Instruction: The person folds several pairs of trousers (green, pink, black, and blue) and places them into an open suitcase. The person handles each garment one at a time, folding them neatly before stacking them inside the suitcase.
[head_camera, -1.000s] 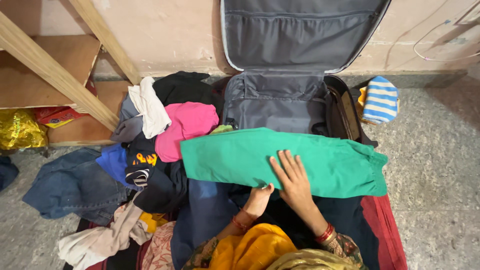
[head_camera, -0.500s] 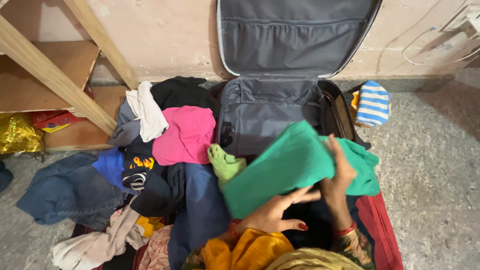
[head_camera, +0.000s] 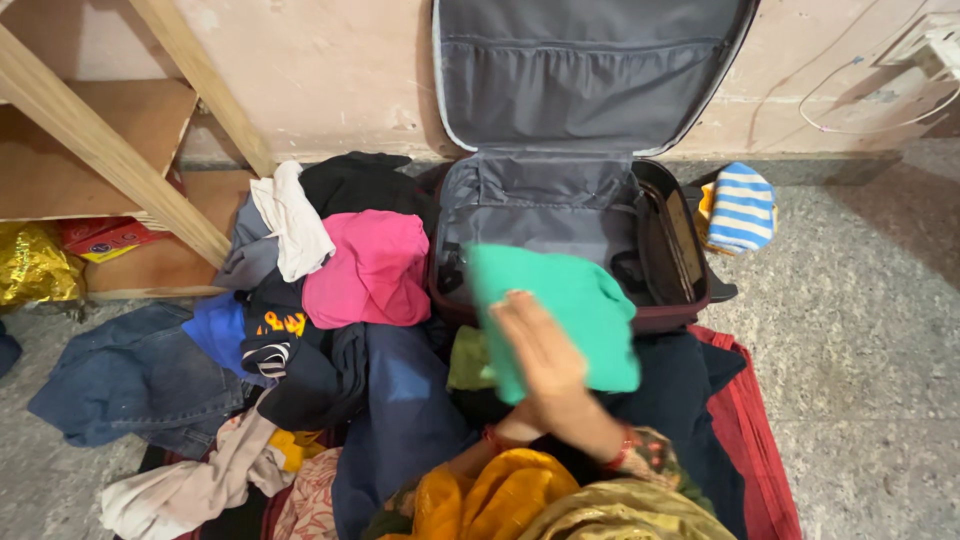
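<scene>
A folded green garment (head_camera: 570, 310) is held over the front rim of an open grey suitcase (head_camera: 540, 215), whose lid leans against the wall. The right hand (head_camera: 540, 355) is laid flat on the cloth, fingers blurred; the left hand (head_camera: 505, 425) is mostly hidden beneath, so its grip cannot be told. The packing step appears to be in hand, and a level lowering into the case would be called for. Open room is seen inside the suitcase; a clothes pile (head_camera: 330, 270) crowds its left edge, and a striped cloth (head_camera: 745, 205) lies at its right.
</scene>
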